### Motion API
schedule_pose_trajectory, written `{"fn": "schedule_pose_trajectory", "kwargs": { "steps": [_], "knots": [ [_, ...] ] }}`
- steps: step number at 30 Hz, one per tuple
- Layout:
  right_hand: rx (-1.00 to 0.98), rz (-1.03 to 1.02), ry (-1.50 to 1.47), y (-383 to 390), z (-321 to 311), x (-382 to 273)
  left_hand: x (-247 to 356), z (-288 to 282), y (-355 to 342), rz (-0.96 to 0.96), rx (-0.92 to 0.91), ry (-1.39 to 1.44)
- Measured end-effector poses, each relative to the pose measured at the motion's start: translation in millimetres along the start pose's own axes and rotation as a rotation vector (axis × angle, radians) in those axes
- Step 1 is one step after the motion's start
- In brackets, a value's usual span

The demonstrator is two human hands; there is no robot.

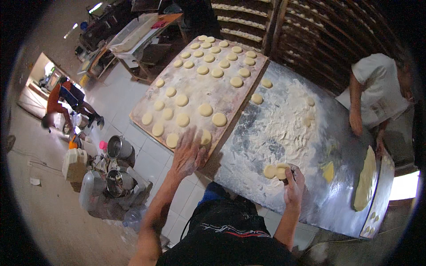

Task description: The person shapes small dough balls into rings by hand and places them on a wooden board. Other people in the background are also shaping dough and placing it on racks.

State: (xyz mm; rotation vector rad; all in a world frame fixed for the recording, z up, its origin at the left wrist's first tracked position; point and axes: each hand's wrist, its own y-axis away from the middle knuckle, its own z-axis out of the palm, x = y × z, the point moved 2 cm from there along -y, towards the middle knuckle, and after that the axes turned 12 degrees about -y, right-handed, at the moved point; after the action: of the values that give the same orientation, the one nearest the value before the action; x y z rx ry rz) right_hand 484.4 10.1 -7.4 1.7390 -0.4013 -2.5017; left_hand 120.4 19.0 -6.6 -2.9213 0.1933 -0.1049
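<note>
My left hand (190,154) lies on the near end of a floured wooden board (144,101), fingers stretched out between two flat dough rounds and touching at least one of them. Several more pale dough rounds (182,120) sit spaced apart over this board, denser at its far end. Over the floured metal table (237,175) my right hand (293,185) pinches a dough round (282,171) between thumb and fingers. A second dough round (269,171) overlaps it on the left; whether the fingers carry that one too, I cannot tell.
At the right, a co-worker (375,84) in white reaches over the table beside a long dough sheet (364,181). A yellow dough scrap (328,172) lies between us. Metal pots (119,147) and plastic containers crowd the floor at left. Racks (319,40) stand behind the table.
</note>
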Motion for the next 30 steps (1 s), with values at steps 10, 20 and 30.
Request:
{"fn": "schedule_pose_trajectory", "kwargs": {
  "steps": [10, 20, 30],
  "knots": [
    [0.170, -0.031, -0.039, 3, 32, 13, -15, 10, -10, 0.173, -0.152, 0.010],
    [0.353, -0.115, -0.056, 14, 55, 34, -20, 11, -23, 0.188, -0.295, 0.027],
    [0.372, -0.150, 0.111, 15, 67, 50, -14, 4, -63, 0.328, -0.273, 0.062]
  ]
}}
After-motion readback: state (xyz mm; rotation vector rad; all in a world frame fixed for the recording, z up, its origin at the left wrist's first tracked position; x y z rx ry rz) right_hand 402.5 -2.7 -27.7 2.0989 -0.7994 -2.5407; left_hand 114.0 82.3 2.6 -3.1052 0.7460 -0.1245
